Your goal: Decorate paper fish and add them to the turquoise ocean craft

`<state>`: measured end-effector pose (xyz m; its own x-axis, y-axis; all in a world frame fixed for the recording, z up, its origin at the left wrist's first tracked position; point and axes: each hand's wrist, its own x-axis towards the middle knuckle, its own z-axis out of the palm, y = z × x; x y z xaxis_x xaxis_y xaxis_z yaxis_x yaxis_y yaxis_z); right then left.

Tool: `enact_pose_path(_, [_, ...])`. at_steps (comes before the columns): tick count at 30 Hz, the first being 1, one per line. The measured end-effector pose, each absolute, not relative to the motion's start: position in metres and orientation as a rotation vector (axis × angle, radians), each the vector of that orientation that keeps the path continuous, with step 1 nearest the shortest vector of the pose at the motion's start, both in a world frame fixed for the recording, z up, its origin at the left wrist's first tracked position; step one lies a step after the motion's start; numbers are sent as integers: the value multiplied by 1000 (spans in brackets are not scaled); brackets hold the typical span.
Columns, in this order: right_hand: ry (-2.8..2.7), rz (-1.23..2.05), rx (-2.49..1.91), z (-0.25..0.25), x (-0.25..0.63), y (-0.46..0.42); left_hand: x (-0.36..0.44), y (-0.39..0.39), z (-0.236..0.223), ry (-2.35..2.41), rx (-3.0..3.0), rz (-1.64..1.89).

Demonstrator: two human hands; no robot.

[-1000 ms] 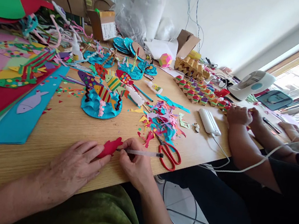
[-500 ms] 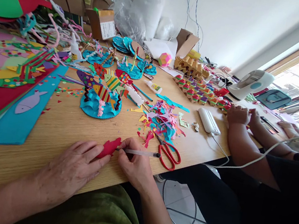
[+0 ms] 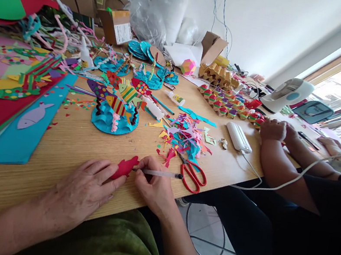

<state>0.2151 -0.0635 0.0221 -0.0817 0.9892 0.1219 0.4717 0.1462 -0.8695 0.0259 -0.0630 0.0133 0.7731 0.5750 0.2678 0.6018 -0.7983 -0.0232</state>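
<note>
A red paper fish (image 3: 125,168) lies on the table near its front edge. My left hand (image 3: 89,188) presses it down, with thumb and fingers at its left end, which they partly cover. In my right hand (image 3: 153,190) a clear-barrelled pen (image 3: 164,174) with a black end is pinched. Its tip is at the fish's right end, by the tail; I cannot make out any ink mark. Red-handled scissors (image 3: 193,176) rest just right of that hand. Beyond the fish stands a blue round craft base (image 3: 114,124) with patterned paper fish (image 3: 121,108) on it.
Paper scraps (image 3: 188,137) are heaped beyond the scissors. Coloured sheets (image 3: 13,139) with a lilac fish (image 3: 34,116) lie at left. A white power bank (image 3: 238,137) trails a cable at right, near another person's hands (image 3: 274,130). Painted egg trays (image 3: 227,104) stand farther back.
Both my hands and the red fish stay almost in place, the pen tip still at the tail end. The other person's hands at right have shifted slightly.
</note>
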Motion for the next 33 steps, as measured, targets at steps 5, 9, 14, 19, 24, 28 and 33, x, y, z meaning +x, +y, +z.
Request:
enact_pose_path(5, [-1585,948,-1402,24,217,-63,25,-62,12,-978,-2882,-366])
enact_pose_path(9, [-1418,1035,-1332,22,217,-63,26,-61,18,-972,-2904,-332])
enact_pose_path(14, [-1447,1023,-1322,23,220,-63,30,-58,27,-970,-2927,-300])
enact_pose_path(19, [-1526,1115,-1288,29,225,-59,33,-57,26,-998,-2919,-335])
enact_pose_path(24, [-1599,1089,-1313,28,226,-56,35,-55,26,-997,-2970,-353])
enact_pose_path(28, [-1612,1061,-1330,26,226,-56,35,-54,24,-973,-2974,-414])
enact_pose_path(33, [-1625,1041,-1331,26,226,-56,36,-53,20,-967,-2963,-454])
